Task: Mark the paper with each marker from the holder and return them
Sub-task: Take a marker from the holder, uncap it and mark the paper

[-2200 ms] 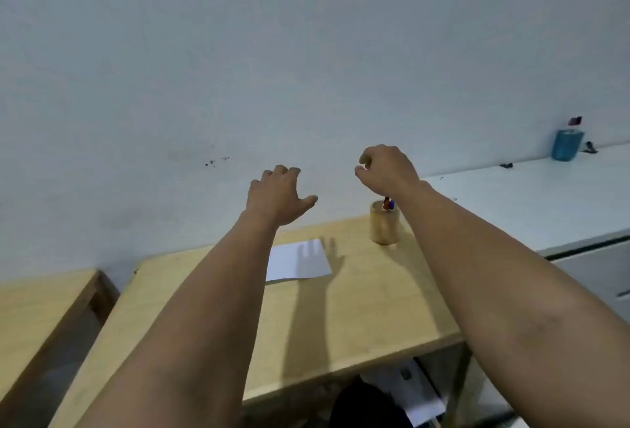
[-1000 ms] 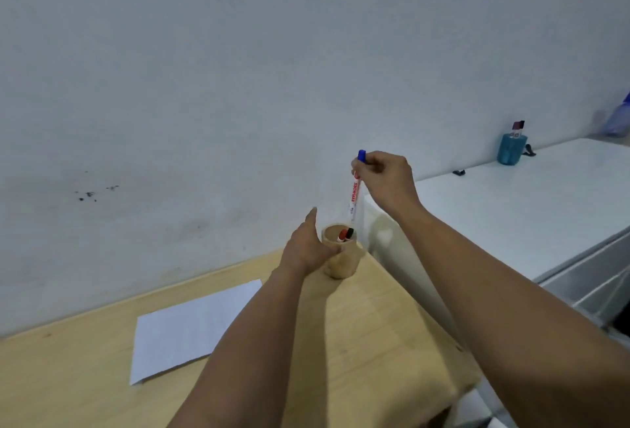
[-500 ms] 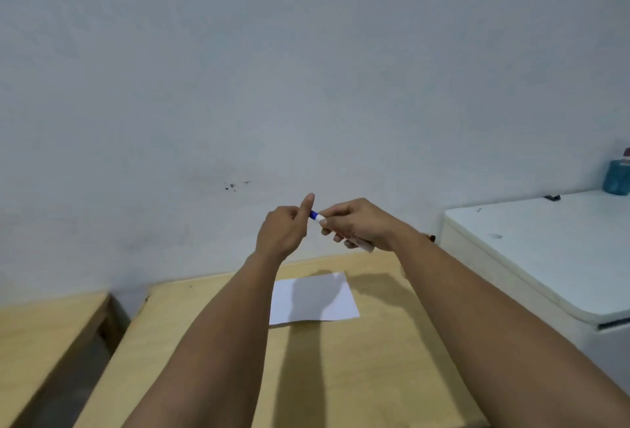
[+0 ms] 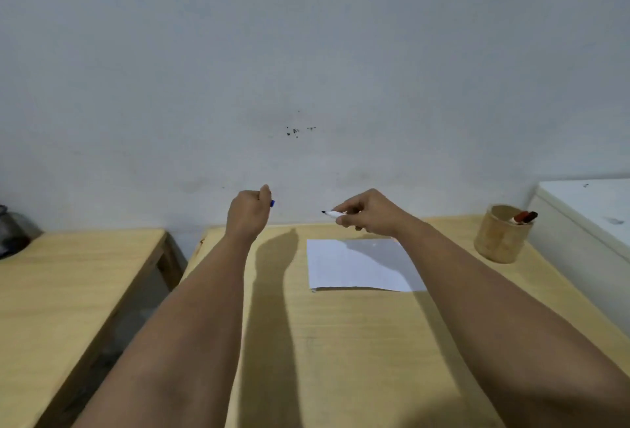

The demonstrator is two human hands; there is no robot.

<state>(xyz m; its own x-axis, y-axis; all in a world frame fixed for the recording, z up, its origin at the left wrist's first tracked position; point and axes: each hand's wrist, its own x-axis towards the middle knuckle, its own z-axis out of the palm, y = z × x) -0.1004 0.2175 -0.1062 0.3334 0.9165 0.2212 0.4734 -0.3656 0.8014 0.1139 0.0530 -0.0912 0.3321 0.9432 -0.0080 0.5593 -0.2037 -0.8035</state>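
A white sheet of paper (image 4: pixel 358 265) lies on the wooden table (image 4: pixel 341 342). My right hand (image 4: pixel 370 213) hovers above the paper's far edge, holding an uncapped marker (image 4: pixel 332 213) with its dark tip pointing left. My left hand (image 4: pixel 249 211), raised to the left of the paper, pinches the marker's blue cap (image 4: pixel 272 203). A round wooden holder (image 4: pixel 501 238) stands at the table's far right with a red marker and a dark one (image 4: pixel 525 217) leaning inside.
A second wooden table (image 4: pixel 68 291) sits to the left across a gap. A white cabinet (image 4: pixel 586 223) borders the right side, next to the holder. The wall runs just behind the tables. A dark object (image 4: pixel 8 233) rests at the far left.
The hands, joined at the marker's cap half a second ago, have pulled apart: the cap stayed in my left hand, the bare marker in my right. The view has tilted down and left.
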